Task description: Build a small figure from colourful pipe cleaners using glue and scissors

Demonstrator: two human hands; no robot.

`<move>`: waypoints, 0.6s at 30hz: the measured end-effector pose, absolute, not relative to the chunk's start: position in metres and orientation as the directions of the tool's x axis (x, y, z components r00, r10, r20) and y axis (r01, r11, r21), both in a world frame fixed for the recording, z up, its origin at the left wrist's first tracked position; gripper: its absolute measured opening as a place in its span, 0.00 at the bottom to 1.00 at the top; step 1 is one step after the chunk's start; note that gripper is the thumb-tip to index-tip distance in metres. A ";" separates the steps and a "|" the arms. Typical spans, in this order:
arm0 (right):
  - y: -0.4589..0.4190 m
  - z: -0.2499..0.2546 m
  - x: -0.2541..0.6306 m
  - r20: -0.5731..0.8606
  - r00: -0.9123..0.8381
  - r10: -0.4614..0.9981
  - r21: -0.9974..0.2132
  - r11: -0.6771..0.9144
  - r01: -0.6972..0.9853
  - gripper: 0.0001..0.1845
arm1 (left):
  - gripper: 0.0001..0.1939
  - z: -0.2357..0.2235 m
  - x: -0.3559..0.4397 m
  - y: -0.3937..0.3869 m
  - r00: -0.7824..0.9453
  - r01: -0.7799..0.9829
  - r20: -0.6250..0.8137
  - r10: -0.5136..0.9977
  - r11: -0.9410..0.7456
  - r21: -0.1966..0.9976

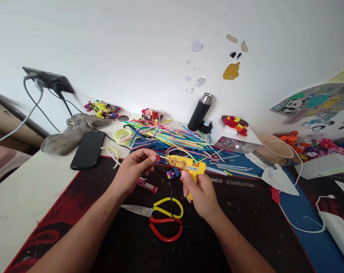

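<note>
My right hand (199, 189) is wrapped round the handle of a yellow glue gun (180, 162), its nozzle pointing left. An orange light glows near the thumb. My left hand (139, 163) pinches a small red piece (158, 158) at the nozzle tip; its exact kind is too small to tell, and I cannot tell whether the tip touches it. Below the gun lies a small purple and blue fuzzy piece (172, 173). Scissors (153, 212) with one yellow and one red handle rest partly open on the dark mat, a thin black cord crossing them.
Many coloured pipe cleaners (172, 136) are heaped behind my hands. A black phone (87, 150) and a grey plush (72, 134) lie left. Behind stand a black thermos (199, 113) and a small box (234, 142). Clear glue sticks (231, 167) lie right of the gun.
</note>
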State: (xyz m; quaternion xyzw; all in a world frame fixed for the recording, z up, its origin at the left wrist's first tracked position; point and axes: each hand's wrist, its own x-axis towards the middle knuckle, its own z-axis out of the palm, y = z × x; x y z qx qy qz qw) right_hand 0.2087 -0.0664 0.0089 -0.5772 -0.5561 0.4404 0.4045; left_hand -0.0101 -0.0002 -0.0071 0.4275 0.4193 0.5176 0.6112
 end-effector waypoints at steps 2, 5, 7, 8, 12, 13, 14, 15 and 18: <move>-0.066 0.008 0.210 -0.058 -0.003 0.998 -0.949 -0.055 0.311 0.42 | 0.22 -0.008 -0.010 0.000 0.117 -0.274 -0.073 0.990 0.103 0.956; -0.066 0.007 0.210 -0.047 -0.004 0.999 -0.941 -0.043 0.335 0.41 | 0.22 -0.008 -0.010 0.000 0.123 -0.274 -0.071 0.990 0.103 0.956; -0.065 0.007 0.210 -0.035 -0.007 0.999 -0.939 -0.031 0.342 0.40 | 0.22 -0.008 -0.010 0.000 0.123 -0.274 -0.071 0.990 0.103 0.956; -0.065 0.007 0.210 -0.031 -0.006 1.000 -0.939 -0.027 0.343 0.40 | 0.22 -0.008 -0.010 0.000 0.123 -0.274 -0.072 0.990 0.103 0.956; -0.065 0.009 0.209 -0.028 -0.013 1.000 -0.938 -0.022 0.347 0.39 | 0.20 -0.007 -0.010 0.000 0.124 -0.270 -0.068 0.990 0.100 0.958; -0.065 0.009 0.209 -0.028 -0.014 1.000 -0.938 -0.021 0.347 0.39 | 0.20 -0.007 -0.010 -0.001 0.124 -0.270 -0.066 0.990 0.098 0.958; -0.064 0.009 0.209 -0.030 -0.014 0.999 -0.938 -0.023 0.346 0.39 | 0.20 -0.006 -0.010 -0.001 0.123 -0.268 -0.064 0.990 0.096 0.959; -0.064 0.009 0.209 -0.033 -0.014 0.999 -0.939 -0.026 0.343 0.39 | 0.21 -0.006 -0.010 -0.001 0.123 -0.266 -0.063 0.990 0.094 0.959; -0.064 0.009 0.209 -0.037 -0.012 0.999 -0.938 -0.031 0.345 0.39 | 0.21 -0.006 -0.010 -0.001 0.123 -0.255 -0.066 0.990 0.095 0.962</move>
